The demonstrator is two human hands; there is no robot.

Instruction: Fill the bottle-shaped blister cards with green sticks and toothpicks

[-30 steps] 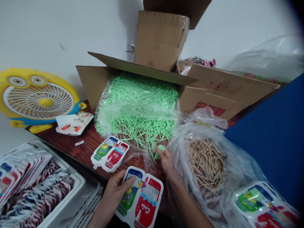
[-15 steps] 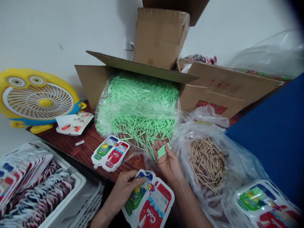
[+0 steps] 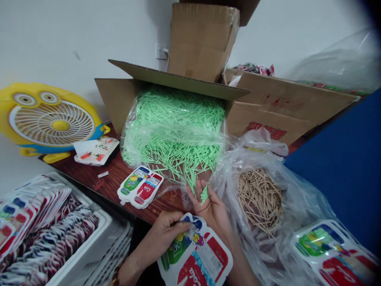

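Note:
My left hand [image 3: 169, 233] pinches the top edge of a flat packet [image 3: 205, 254] printed with a green Sprite bottle and a red Cola bottle. Palm up, my right hand [image 3: 216, 212] cradles a small bunch of short green sticks [image 3: 204, 195] on its fingers; the packet hides part of that wrist. Just beyond the fingertips, a large heap of the same green sticks [image 3: 178, 153] spills from a clear plastic bag inside an open carton [image 3: 178, 81]. A similar printed packet stack [image 3: 141, 187] lies on the dark red table [image 3: 116, 174], left of the heap.
A clear bag holds brown sticks [image 3: 260, 198] at the right, with more printed packets [image 3: 330, 250] in front. A white crate [image 3: 98, 238] full of packets stands lower left. Behind are a yellow fan [image 3: 56, 119], a tissue pack [image 3: 97, 151] and cardboard boxes [image 3: 202, 41].
The packet in my left hand has shifted right and now overlaps my right wrist. The green sticks in my right hand have turned more end-on, and my fingers have tilted.

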